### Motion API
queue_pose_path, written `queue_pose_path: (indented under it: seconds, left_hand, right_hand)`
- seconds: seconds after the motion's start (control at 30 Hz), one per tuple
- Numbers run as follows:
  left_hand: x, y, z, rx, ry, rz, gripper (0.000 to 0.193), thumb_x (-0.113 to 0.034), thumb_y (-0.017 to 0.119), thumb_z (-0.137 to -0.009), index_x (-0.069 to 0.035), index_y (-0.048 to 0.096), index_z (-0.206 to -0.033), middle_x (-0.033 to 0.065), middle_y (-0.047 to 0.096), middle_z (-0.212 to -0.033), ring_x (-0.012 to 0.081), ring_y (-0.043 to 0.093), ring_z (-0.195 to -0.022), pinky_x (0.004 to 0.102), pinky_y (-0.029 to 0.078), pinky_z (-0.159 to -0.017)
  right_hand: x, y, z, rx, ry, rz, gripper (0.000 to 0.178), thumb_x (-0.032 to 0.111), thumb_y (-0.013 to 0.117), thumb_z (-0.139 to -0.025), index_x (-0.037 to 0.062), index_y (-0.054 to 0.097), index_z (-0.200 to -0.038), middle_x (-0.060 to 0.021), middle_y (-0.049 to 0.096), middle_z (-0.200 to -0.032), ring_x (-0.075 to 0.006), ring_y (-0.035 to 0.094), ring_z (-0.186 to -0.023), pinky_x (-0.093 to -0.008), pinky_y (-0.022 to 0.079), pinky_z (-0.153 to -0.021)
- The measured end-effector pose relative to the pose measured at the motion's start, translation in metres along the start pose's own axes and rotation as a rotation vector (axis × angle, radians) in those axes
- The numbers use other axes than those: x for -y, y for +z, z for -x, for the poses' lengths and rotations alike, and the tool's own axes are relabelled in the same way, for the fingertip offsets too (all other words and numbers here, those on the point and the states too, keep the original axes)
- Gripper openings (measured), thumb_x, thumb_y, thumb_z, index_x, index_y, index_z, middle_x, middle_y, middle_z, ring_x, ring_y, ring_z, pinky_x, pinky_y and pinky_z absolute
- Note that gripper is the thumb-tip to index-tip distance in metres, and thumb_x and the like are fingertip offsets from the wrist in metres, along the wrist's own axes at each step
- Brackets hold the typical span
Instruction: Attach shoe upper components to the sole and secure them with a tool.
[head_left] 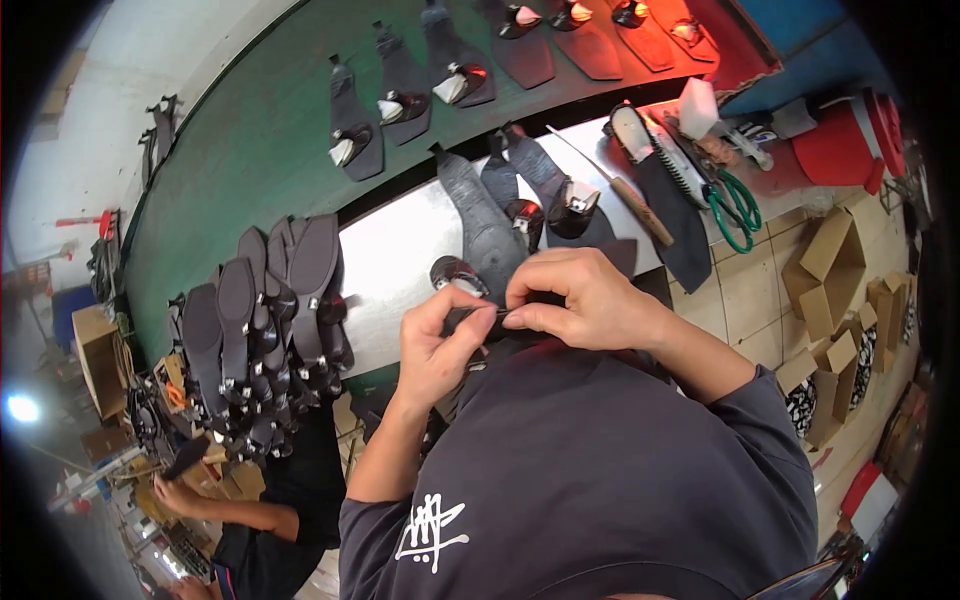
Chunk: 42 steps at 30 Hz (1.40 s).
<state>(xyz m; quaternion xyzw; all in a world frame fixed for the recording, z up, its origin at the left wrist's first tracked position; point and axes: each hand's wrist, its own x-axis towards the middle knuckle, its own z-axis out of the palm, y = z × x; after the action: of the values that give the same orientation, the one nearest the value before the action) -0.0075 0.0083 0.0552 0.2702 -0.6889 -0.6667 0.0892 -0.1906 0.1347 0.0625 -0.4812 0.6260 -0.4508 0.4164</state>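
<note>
Close to my body, my left hand [438, 345] and my right hand [585, 300] meet with thumbs and fingers pinched together. Something small and dark seems to sit between the fingertips, too hidden to name. Just beyond the hands, a dark sandal sole [482, 215] lies on the metal worktop [385, 245]. A glossy dark strap [455, 272] with white stuffing shows right above my left fingers. Beside the sole is another sandal [575, 205] with a shiny strap and a pale lining.
Sandals [352, 115] line the green conveyor [250, 150], reddish light at right. Stacked sandals [240, 300] stand left. Right lie a wooden-handled tool [640, 210], a brush [680, 160] and green-handled scissors [735, 208]. Cardboard boxes [825, 270] sit on the floor. A co-worker's hand [178, 497] holds a dark sole.
</note>
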Motion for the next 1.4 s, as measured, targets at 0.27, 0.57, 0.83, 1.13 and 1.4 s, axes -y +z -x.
queue_pose_path:
  seconds: [0.27, 0.57, 0.83, 1.13, 1.4]
  left_hand:
    - [0.028, -0.040, -0.002, -0.379, -0.168, 1.053, 0.034, -0.023, 0.058, -0.092, -0.005, 0.055, -0.122, 0.0108, 0.062, -0.115, 0.0240, 0.064, -0.103, 0.0303, 0.060, -0.066]
    - [0.033, -0.029, -0.014, -0.284, -0.293, 1.432, 0.036, -0.025, 0.059, -0.093, -0.004, 0.053, -0.122, 0.0132, 0.061, -0.120, 0.0271, 0.058, -0.117, 0.0319, 0.061, -0.075]
    - [0.012, -0.006, -0.019, -0.286, -0.430, 1.443, 0.029, -0.033, 0.068, -0.087, -0.015, 0.061, -0.107, 0.0057, 0.064, -0.104, 0.0203, 0.063, -0.094, 0.0268, 0.051, -0.058]
    - [0.010, 0.004, -0.025, -0.297, -0.364, 1.320, 0.028, -0.038, 0.066, -0.087, -0.013, 0.061, -0.098, 0.0014, 0.065, -0.083, 0.0128, 0.058, -0.067, 0.0248, 0.040, -0.047]
    - [0.010, 0.006, -0.027, -0.207, -0.420, 1.416, 0.025, -0.038, 0.061, -0.089, -0.013, 0.064, -0.091, 0.0034, 0.067, -0.080, 0.0136, 0.059, -0.066, 0.0229, 0.032, -0.040]
  right_hand:
    - [-0.058, -0.064, 0.007, -0.851, -0.217, 0.561, 0.021, 0.003, 0.065, -0.081, 0.0034, 0.065, -0.101, -0.0134, 0.064, -0.096, -0.0320, 0.061, -0.091, -0.0383, 0.049, -0.082]
    - [-0.067, -0.050, 0.004, -0.784, -0.176, 0.728, 0.041, -0.007, 0.050, -0.083, 0.0024, 0.059, -0.122, -0.0155, 0.056, -0.101, -0.0301, 0.056, -0.089, -0.0340, 0.046, -0.080]
    - [0.011, 0.024, 0.005, -0.119, -0.080, -0.143, 0.047, -0.001, 0.052, -0.088, 0.0059, 0.053, -0.135, -0.0046, 0.061, -0.069, -0.0101, 0.056, -0.062, -0.0255, 0.046, -0.062]
    - [-0.002, 0.055, 0.000, -0.144, -0.063, -0.086, 0.056, 0.000, 0.052, -0.089, 0.0076, 0.040, -0.144, -0.0079, 0.062, -0.070, -0.0144, 0.058, -0.061, -0.0285, 0.049, -0.062]
    - [-0.018, 0.051, -0.005, -0.243, -0.235, -0.092, 0.039, -0.002, 0.050, -0.092, -0.0003, 0.054, -0.130, -0.0101, 0.061, -0.078, -0.0139, 0.056, -0.066, -0.0259, 0.048, -0.062]
